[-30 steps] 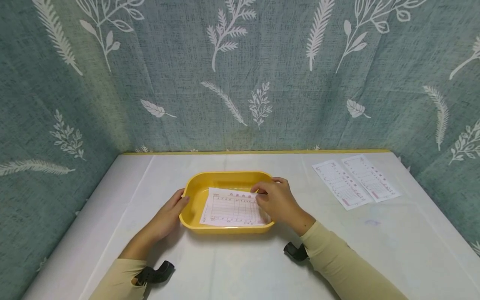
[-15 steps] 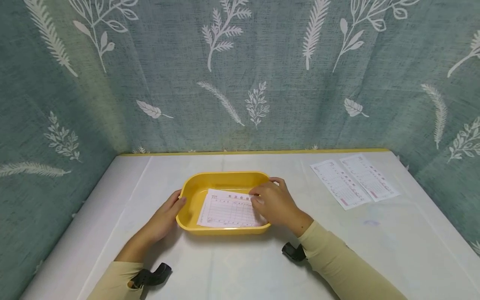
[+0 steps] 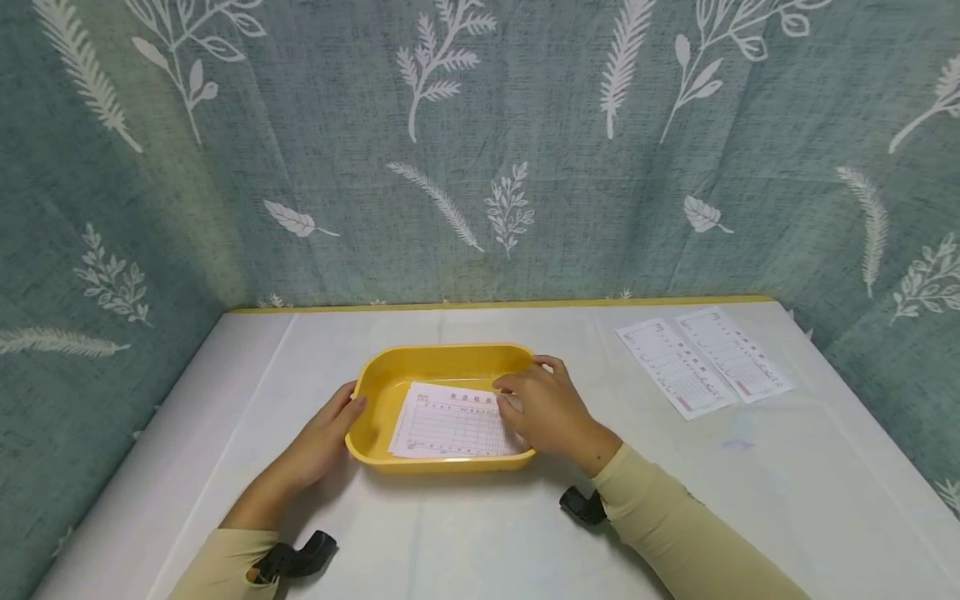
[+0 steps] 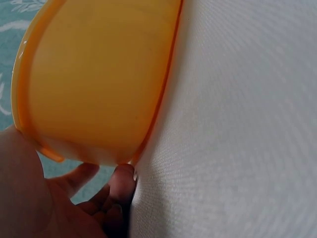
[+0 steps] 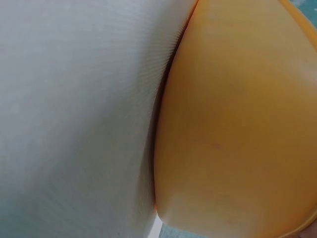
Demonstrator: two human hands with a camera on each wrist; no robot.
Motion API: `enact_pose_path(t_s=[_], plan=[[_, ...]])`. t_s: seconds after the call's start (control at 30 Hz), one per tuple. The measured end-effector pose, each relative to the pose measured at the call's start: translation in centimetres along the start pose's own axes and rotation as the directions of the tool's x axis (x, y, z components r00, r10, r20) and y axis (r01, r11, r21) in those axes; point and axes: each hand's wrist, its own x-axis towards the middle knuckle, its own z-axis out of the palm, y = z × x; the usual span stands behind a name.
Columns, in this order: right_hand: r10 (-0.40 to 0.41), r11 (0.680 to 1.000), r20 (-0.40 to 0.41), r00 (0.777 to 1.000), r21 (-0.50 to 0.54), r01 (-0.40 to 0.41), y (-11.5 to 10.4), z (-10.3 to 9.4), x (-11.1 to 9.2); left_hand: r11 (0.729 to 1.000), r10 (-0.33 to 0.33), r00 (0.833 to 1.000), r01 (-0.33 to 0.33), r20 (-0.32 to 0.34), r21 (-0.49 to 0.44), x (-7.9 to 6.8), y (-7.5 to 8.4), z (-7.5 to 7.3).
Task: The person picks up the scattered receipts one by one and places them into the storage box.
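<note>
One left hand [image 3: 318, 440] is gripping the left end of a yellow rounded-rectangular plastic tray [image 3: 442, 466] standing on a white table [image 3: 450, 542]; right hand [image 3: 553, 414] is curving over its right end, hold unclear. White printed paper slips [image 3: 450, 423] are lying inside; two similar sheets [image 3: 677, 368] are lying farther right.

The left arm [image 3: 225, 567] is slanting far and right, its sleeve ending short of the bare wrist [image 3: 258, 498]. The left hand [image 3: 327, 433] is gripping, its thumb [image 3: 352, 408] lying apart from the bending fingers. The right arm [image 3: 682, 529] is slanting far and left, and the right hand [image 3: 549, 410] is arching knuckles-up, index finger [image 3: 507, 382] bending.
</note>
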Motion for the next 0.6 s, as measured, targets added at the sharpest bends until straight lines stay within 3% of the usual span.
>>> enact_pose_path(t_s=[0.17, 0.47, 0.6], plan=[[-0.02, 0.999, -0.024, 1.0, 0.024, 0.021, 0.2, -0.5, 0.0, 1.0, -0.002, 1.0, 0.002, 0.002, 0.003, 0.1, 0.1, 0.0], [-0.138, 0.975, -0.158, 0.978, 0.152, 0.162, 0.5, -3.1, -0.6, 1.0, 0.01, 1.0, -0.01, -0.006, 0.009, 0.1, 0.1, -0.1], [-0.221, 0.955, -0.255, 0.941, 0.138, 0.262, -0.1, -4.6, -1.6, 1.0, -0.012, 1.0, 0.012, 0.006, 0.001, 0.1, 0.1, 0.1]])
